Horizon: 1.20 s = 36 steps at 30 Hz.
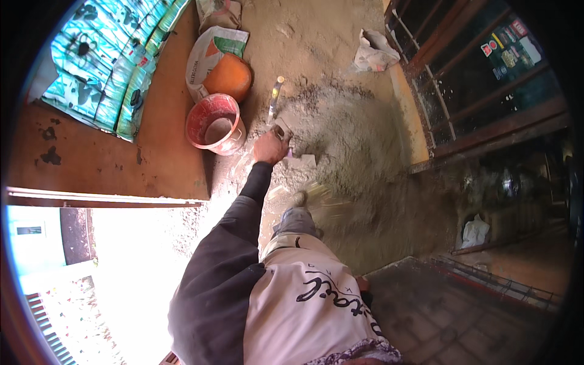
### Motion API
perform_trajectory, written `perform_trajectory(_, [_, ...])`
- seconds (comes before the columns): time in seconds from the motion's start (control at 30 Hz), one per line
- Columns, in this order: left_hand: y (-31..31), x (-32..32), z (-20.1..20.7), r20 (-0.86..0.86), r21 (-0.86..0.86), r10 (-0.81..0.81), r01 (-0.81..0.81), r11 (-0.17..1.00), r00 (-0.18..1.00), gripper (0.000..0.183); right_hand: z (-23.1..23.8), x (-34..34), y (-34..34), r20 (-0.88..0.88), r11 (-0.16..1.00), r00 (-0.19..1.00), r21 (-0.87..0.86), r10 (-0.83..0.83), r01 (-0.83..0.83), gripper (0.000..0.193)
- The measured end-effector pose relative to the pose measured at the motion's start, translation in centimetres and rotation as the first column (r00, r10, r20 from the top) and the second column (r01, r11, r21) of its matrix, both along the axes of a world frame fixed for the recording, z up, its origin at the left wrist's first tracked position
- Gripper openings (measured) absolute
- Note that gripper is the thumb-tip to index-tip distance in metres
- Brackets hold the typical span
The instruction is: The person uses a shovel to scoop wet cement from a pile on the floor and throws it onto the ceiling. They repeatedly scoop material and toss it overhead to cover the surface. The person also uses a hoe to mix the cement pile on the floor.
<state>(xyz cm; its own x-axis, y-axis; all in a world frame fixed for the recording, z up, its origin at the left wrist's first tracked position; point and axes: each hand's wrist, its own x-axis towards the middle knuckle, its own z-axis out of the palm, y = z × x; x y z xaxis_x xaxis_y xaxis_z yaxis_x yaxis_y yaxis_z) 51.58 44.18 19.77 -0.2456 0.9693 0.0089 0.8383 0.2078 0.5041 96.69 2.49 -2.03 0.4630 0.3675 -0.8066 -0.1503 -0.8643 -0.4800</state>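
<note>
At the left, a brown, scuffed flat panel (103,161) borders the floor. Beside it stands a red round plastic bucket (194,129), and just beyond that a rounded orange object (230,78). Next comes the left hand (271,146), closed in a fist, seemingly around the purple handle of a flat grey metal trowel (304,161). The trowel is at the near-left edge of a broad grey mound of damp mortar (368,131), its long axis roughly crosswise, blade pointing right. I judge the mound only partly worked: lower around the blade, with most of the bulk left rough and lumpy. Well apart from the left, the right hand (363,283) barely shows; I cannot tell its grip.
</note>
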Motion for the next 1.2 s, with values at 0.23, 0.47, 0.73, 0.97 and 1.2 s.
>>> perform_trajectory(0.23, [1.5, -0.2, -0.2, 0.023, -0.007, 0.045, -0.045, 0.999, 0.999, 0.044, -1.3, 0.4, 1.5, -0.078, 0.981, 0.982, 0.085, -0.169, 0.176, 0.018])
perform_trajectory(0.47, [2.2, -0.8, 0.3, 0.013, 0.053, -0.017, 0.017, 0.998, 1.000, 0.045, -0.9, -1.5, 1.7, -0.178, 0.956, 0.950, 0.103, -0.255, 0.276, 0.016])
perform_trajectory(0.73, [3.2, -3.4, -2.1, -0.143, 0.138, -0.117, 0.137, 0.981, 0.983, 0.053, 3.6, -4.5, 1.9, -0.047, 0.963, 0.963, -0.047, -0.266, 0.264, 0.019])
perform_trajectory(0.97, [3.7, 1.3, -3.2, -0.039, 0.035, -0.215, 0.217, 0.976, 0.976, 0.064, -2.7, -0.1, -4.4, -0.114, 0.921, 0.914, -0.011, -0.389, 0.390, 0.032])
perform_trajectory(1.2, [3.6, -2.4, 1.2, -0.099, 0.035, -0.110, 0.114, 0.993, 0.989, 0.064, -3.1, -4.6, 1.8, -0.825, 0.766, 0.348, -0.150, -0.445, 0.625, 0.045])
